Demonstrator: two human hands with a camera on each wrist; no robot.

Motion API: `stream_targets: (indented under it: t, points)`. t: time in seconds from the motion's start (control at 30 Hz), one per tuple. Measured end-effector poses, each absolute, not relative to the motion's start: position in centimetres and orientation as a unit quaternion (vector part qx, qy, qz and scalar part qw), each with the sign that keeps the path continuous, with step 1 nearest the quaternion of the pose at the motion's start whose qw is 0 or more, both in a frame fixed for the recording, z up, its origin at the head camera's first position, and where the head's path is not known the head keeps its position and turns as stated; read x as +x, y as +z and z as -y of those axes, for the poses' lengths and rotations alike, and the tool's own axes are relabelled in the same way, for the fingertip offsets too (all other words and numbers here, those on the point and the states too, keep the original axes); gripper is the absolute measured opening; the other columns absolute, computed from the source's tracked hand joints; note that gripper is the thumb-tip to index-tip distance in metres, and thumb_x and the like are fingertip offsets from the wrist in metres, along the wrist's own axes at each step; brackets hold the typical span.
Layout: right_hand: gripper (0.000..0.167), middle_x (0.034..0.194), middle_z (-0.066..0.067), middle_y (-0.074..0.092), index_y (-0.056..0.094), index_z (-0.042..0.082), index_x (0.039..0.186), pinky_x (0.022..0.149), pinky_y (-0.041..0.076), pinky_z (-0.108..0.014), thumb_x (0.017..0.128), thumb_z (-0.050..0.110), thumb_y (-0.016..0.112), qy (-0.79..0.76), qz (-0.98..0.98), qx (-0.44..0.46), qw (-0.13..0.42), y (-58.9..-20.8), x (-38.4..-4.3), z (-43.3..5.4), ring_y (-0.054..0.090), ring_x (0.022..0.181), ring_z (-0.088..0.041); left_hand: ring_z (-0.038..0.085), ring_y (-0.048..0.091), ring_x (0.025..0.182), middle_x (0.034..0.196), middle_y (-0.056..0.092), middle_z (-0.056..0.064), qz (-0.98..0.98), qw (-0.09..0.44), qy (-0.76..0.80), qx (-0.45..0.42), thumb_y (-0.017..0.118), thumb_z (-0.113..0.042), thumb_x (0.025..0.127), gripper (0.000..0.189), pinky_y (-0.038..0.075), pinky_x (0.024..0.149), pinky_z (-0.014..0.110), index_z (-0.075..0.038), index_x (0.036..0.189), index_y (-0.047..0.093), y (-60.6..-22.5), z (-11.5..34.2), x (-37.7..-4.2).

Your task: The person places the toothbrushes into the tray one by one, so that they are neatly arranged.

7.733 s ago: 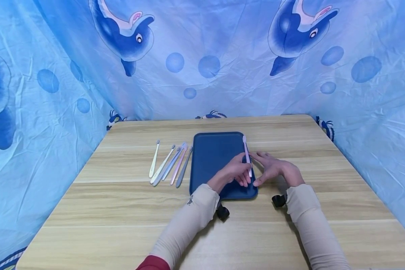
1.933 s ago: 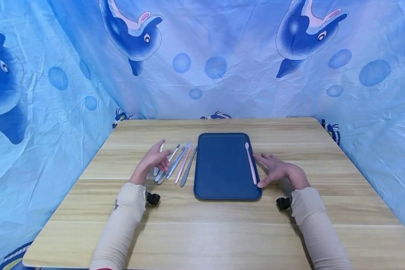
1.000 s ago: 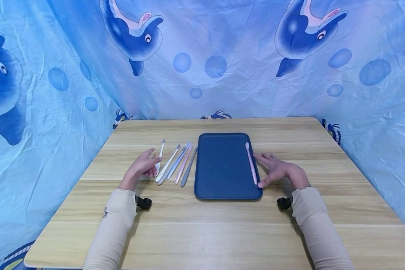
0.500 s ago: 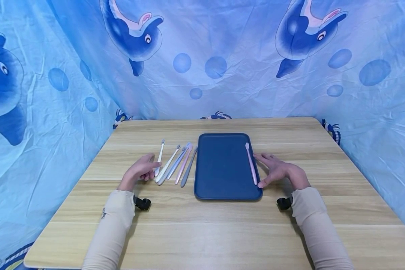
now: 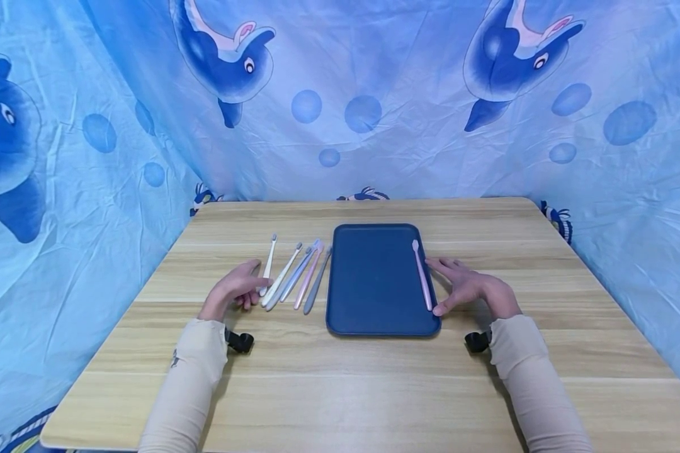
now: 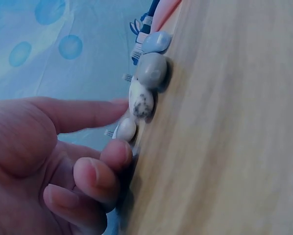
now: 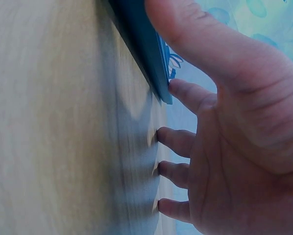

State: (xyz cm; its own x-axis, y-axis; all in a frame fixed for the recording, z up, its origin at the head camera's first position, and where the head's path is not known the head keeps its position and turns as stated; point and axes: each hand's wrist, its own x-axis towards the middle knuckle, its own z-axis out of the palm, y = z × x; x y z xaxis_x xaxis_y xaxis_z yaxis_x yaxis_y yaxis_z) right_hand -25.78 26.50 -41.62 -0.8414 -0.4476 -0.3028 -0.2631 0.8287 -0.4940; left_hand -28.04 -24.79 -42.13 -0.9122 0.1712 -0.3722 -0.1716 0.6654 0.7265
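At the left of the table, my left hand (image 5: 237, 288) is beside the leftmost white toothbrush (image 5: 269, 263). In the left wrist view, the thumb (image 6: 87, 115) reaches over toward the toothbrush handle ends while the other fingers bend loosely below. A second white toothbrush (image 5: 284, 272) has a speckled handle end. Beside it lie blue (image 5: 299, 277), pink (image 5: 308, 284) and dark grey (image 5: 317, 283) toothbrushes. My right hand (image 5: 469, 288) rests at the right edge of the dark blue tray (image 5: 374, 283), thumb at the rim, fingers spread on the table. Inside that edge lies a pink toothbrush (image 5: 422, 277).
The wooden table (image 5: 351, 390) extends in front of the tray and to both sides. A blue dolphin-print curtain (image 5: 351, 163) stands behind and beside it. Black wrist cameras (image 5: 240, 342) sit under both sleeves.
The left hand placed the pink toothbrush on the tray, then moved left over the toothbrush group and lowered beside the leftmost white one. My right hand stays at the tray's edge.
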Motion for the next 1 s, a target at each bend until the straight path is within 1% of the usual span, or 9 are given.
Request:
stream_targets:
  t: [0.37, 0.57, 0.87, 1.0]
  points:
    - [0.126, 0.165, -0.032, 0.001, 0.010, 0.010, 0.162, 0.112, 0.013, -0.082, 0.071, 0.055, 0.085, -0.223, -0.933, -0.189, 0.208, -41.70, -25.75, -26.59, -0.003, 0.149, -0.059, 0.009, 0.053, 0.040, 0.054, 0.058, 0.001, -0.890, 0.214, 0.403, 0.016, 0.057, -0.019, 0.100, 0.085, 0.039, 0.038, 0.020, -0.005, 0.162, 0.000, -42.21, 24.62, -28.10]
    - [0.127, 0.164, -0.032, 0.002, 0.010, 0.010, 0.162, 0.111, 0.014, -0.082, 0.070, 0.057, 0.085, -0.221, -0.934, -0.192, 0.206, -41.68, -25.72, -26.65, -0.002, 0.149, -0.060, 0.009, 0.053, 0.039, 0.052, 0.058, 0.001, -0.881, 0.222, 0.417, 0.031, 0.055, -0.017, 0.101, 0.081, 0.040, 0.037, 0.021, -0.009, 0.162, 0.003, -42.45, 24.59, -28.17]
    - [0.127, 0.164, -0.033, 0.004, 0.011, 0.009, 0.161, 0.111, 0.016, -0.082, 0.070, 0.056, 0.086, -0.219, -0.935, -0.193, 0.204, -41.56, -25.62, -26.69, 0.000, 0.149, -0.060, 0.009, 0.052, 0.039, 0.052, 0.059, 0.001, -0.856, 0.228, 0.464, 0.014, 0.056, -0.016, 0.100, 0.081, 0.038, 0.037, 0.022, -0.013, 0.163, 0.004, -42.74, 24.83, -28.22]
    - [0.127, 0.164, -0.032, 0.004, 0.011, 0.010, 0.162, 0.112, 0.016, -0.081, 0.070, 0.056, 0.085, -0.214, -0.936, -0.192, 0.203, -41.53, -25.64, -26.71, 0.000, 0.149, -0.059, 0.008, 0.051, 0.039, 0.052, 0.059, -0.001, -0.843, 0.228, 0.486, 0.019, 0.054, -0.016, 0.101, 0.081, 0.037, 0.037, 0.022, -0.012, 0.163, 0.002, -42.93, 25.01, -28.26]
